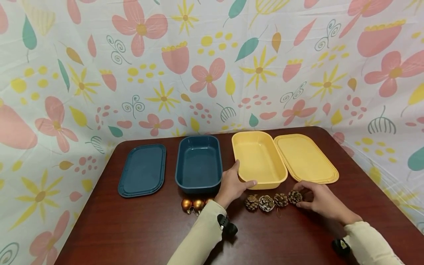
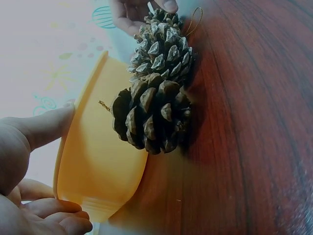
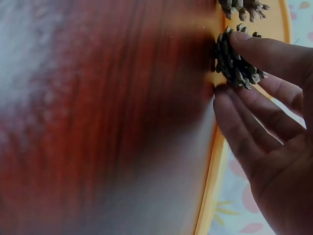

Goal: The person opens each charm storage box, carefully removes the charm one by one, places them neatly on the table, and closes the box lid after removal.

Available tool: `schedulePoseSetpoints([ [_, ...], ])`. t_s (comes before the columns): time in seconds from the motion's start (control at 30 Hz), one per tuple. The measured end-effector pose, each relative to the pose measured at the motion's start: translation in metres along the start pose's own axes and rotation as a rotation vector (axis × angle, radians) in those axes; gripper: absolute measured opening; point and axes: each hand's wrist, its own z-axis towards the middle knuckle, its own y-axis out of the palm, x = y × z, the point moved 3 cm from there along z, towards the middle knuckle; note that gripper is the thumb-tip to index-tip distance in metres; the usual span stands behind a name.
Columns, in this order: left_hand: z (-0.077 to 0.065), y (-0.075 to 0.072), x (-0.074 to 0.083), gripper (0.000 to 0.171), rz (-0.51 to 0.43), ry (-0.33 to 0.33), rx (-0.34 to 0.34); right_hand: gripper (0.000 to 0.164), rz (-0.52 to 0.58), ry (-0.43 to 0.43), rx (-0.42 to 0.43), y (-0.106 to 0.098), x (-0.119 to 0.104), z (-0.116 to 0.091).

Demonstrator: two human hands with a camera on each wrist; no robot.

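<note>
My left hand [image 1: 232,184] is at the near-left corner of the yellow container [image 1: 263,186]. Its thumb [image 2: 46,125] lies straight along the near rim, and its loosely extended fingers [image 2: 58,213] touch the left side. My right hand [image 1: 319,198] holds the rightmost pine cone [image 1: 294,197] between thumb and fingertips, low over the table. Left of it, in a row before the container, are three others: a brown pine cone [image 1: 251,202], a white-tipped pine cone [image 1: 266,203] and another pine cone [image 1: 281,200]. Gold loops show on some.
A dark blue container [image 1: 198,189] stands left of the yellow one, with copper baubles [image 1: 187,204] before it, partly behind my left forearm. A blue lid [image 1: 144,169] lies at the far left, a yellow lid [image 1: 306,158] at the right. Patterned cloth [image 1: 208,73] hangs behind the table [image 1: 132,232].
</note>
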Motion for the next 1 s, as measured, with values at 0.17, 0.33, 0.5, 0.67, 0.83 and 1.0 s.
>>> schedulePoseSetpoints([
  [0.17,0.0002,0.0007,0.0,0.099,-0.004,-0.009,-0.006,0.056,-0.004,-0.011,0.009,0.0001,-0.0007,-0.003],
  [0.33,0.0013,0.0011,0.0003,0.099,0.001,-0.011,-0.008,0.058,0.01,-0.015,0.01,-0.001,-0.0005,-0.0042],
  [0.5,0.0014,0.0021,0.0009,0.099,0.005,-0.013,-0.01,0.056,0.015,-0.001,0.007,-0.0018,0.0009,-0.0058],
  [0.67,0.0003,0.0021,0.0015,0.099,0.016,-0.015,-0.019,0.055,0.017,0.025,-0.009,-0.0025,0.0014,-0.0071],
  [0.83,-0.0001,0.0005,0.0032,0.099,0.011,-0.004,-0.011,0.054,0.007,0.018,0.004,-0.0046,0.0,-0.0059],
  [1.0,-0.0006,0.0008,0.003,0.099,0.006,-0.012,-0.002,0.053,0.006,0.035,0.003,-0.0071,-0.003,-0.0064],
])
